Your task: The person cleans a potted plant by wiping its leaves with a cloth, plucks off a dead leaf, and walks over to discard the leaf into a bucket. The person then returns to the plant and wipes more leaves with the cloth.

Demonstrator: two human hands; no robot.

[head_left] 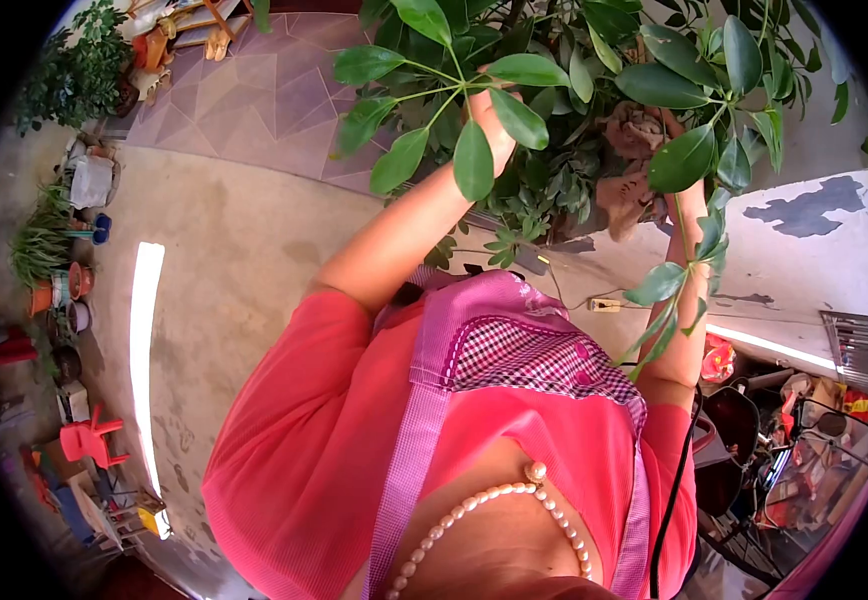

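My left hand (496, 130) reaches up into a leafy green potted plant (554, 120), just behind a fan of long glossy leaves (401, 160). Its fingers look closed at the centre of that fan, on the leaf stalks, though leaves cover part of them. Among the foliage to the right, my right hand (670, 128) is mostly hidden by broad leaves. Beside it hangs a crumpled brown cloth (626, 195); whether my fingers grip it cannot be made out. A trailing leafy stem (689, 270) hangs over my right forearm.
Potted plants (79, 280) and a small red chair (94, 437) line the left side. A power strip (606, 304) with cable lies on the concrete floor (244, 250). A wire basket (824, 440) and mixed clutter stand at right, by a peeling white wall (764, 260).
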